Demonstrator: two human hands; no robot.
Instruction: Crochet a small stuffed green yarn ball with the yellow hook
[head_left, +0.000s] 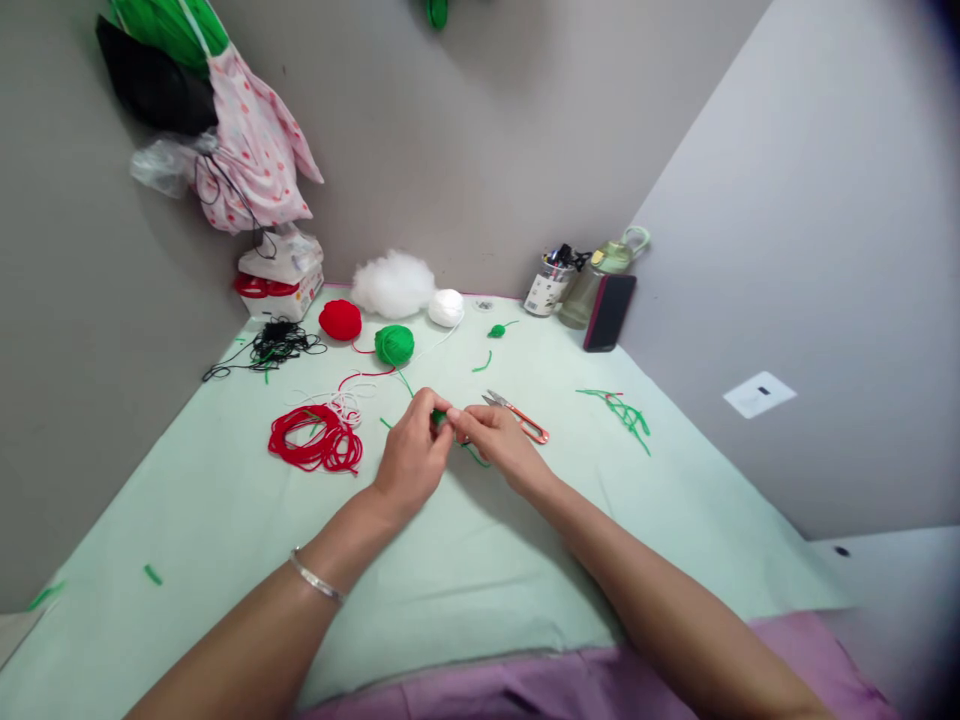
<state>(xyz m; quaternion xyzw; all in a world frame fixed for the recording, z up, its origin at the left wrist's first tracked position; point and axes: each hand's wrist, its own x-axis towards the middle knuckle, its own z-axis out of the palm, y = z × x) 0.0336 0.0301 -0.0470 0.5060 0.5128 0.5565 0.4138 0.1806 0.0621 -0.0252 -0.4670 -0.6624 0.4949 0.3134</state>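
Both hands meet over the middle of a pale green table cover (225,520). My left hand (411,458) pinches a small green yarn piece (439,416) between thumb and fingers. My right hand (499,440) is closed on the same green piece from the other side. A green strand runs back from it to a green yarn ball (394,344). Orange-handled snips (521,416) lie on the cloth just behind my right hand. A silver bangle (316,578) sits on my left wrist.
A loose red cord pile (316,440) lies left of my hands, with white thread (341,402) and a black cord tangle (274,346) behind it. Red ball (340,320), white ball (446,307) and stuffing (394,284) sit at the back. Green scraps (624,412), phone (609,312), bottle (600,275), cup (547,285) stand right.
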